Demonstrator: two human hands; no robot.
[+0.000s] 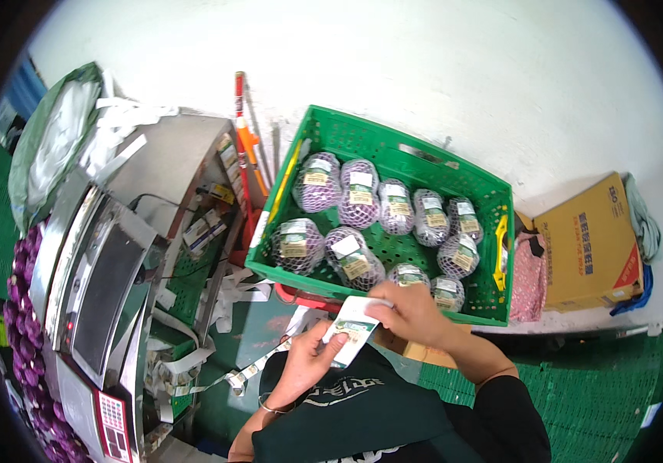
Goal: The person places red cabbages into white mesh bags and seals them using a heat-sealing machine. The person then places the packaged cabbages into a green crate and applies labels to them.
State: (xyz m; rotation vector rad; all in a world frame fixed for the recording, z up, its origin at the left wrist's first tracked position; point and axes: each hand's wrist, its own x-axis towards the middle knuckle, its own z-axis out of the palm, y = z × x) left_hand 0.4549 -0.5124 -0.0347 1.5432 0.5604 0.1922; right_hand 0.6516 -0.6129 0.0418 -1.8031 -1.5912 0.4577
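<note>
In my left hand (310,359) is a strip of printed labels (350,333), pinched under the thumb, with its tail running down to the lower left. My right hand (409,312) grips the upper right edge of the same strip, close to the front rim of a green plastic crate (320,282). Several purple vegetables in white foam netting lie in the crate, among them one at the back left (317,182) and one at the front (354,257). Those whose tops face me bear printed labels. My right hand partly hides the front ones.
At left stand a wrapping machine (112,289) and a weighing scale with a keypad (112,414), beside a heap of purple vegetables (22,324). A cardboard box (589,249) is at right. Red-handled poles (240,116) lean on the wall. Label strips (192,359) hang over a lower shelf.
</note>
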